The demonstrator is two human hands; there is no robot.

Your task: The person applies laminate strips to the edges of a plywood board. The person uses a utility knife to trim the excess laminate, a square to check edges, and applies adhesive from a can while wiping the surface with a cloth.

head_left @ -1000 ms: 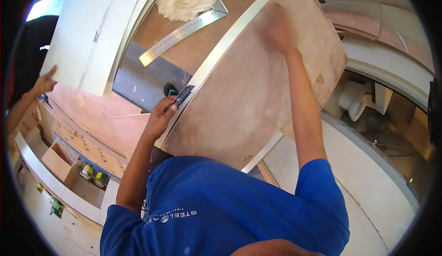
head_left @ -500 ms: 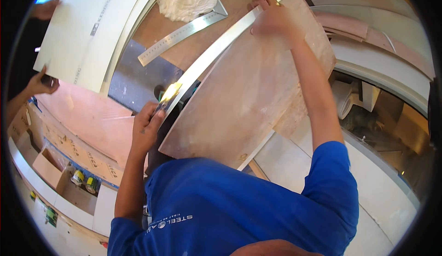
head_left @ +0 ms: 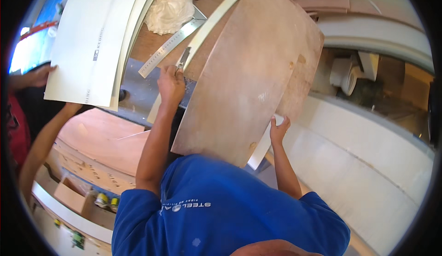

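My left hand (head_left: 171,86) grips a slim metal tool (head_left: 184,57) that looks like a utility knife. The tool's upper end lies against a long pale strip (head_left: 216,21), which runs along the left side of a large brown wooden board (head_left: 244,72). At the board's lower right edge, my right hand (head_left: 279,131) has thumb and fingers closed around a white strip (head_left: 263,146). Part of that strip is hidden beneath the board. A steel square (head_left: 168,46) lies left of the pale strip, beside a crumpled white cloth (head_left: 170,11).
At left, another person's hands (head_left: 43,75) hold white printed panels (head_left: 85,40). Pink sheets (head_left: 101,132) and an open carton (head_left: 73,195) with cans (head_left: 102,200) are lower left. Long white panels (head_left: 350,141) stretch along the right, near a white pipe fitting (head_left: 345,75).
My right hand has left the far end of the pale strip and come down to the board's lower right edge. My left hand and its tool have moved up and slightly right.
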